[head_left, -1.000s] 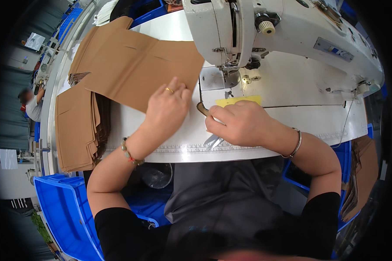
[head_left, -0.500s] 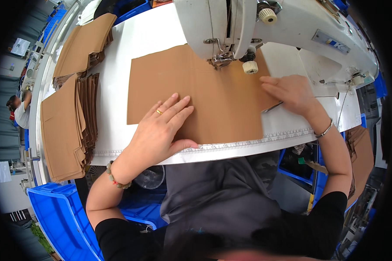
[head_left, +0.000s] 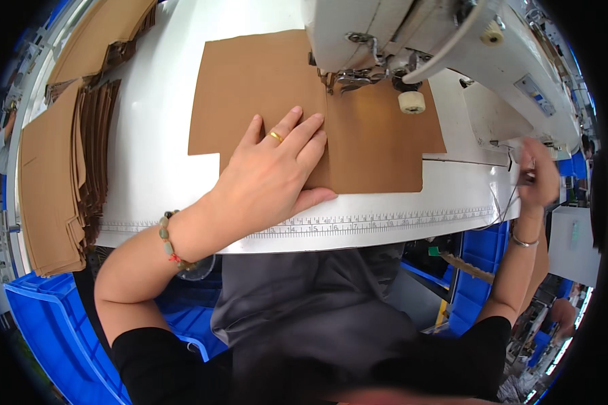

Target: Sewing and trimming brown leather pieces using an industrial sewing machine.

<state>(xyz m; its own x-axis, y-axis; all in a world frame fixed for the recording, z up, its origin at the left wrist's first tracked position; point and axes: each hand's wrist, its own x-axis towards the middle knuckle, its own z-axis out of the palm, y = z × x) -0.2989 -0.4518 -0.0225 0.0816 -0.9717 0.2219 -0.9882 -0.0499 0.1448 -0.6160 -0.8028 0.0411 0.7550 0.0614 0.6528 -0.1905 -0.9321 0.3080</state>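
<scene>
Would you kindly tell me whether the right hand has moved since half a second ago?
Yes; judged against the sewing machine, the right hand has moved rightward, toward the machine's right-hand end.

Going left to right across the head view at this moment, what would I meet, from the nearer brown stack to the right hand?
Nearer brown stack → bead bracelet → left hand → lower white knob → right hand.
</scene>
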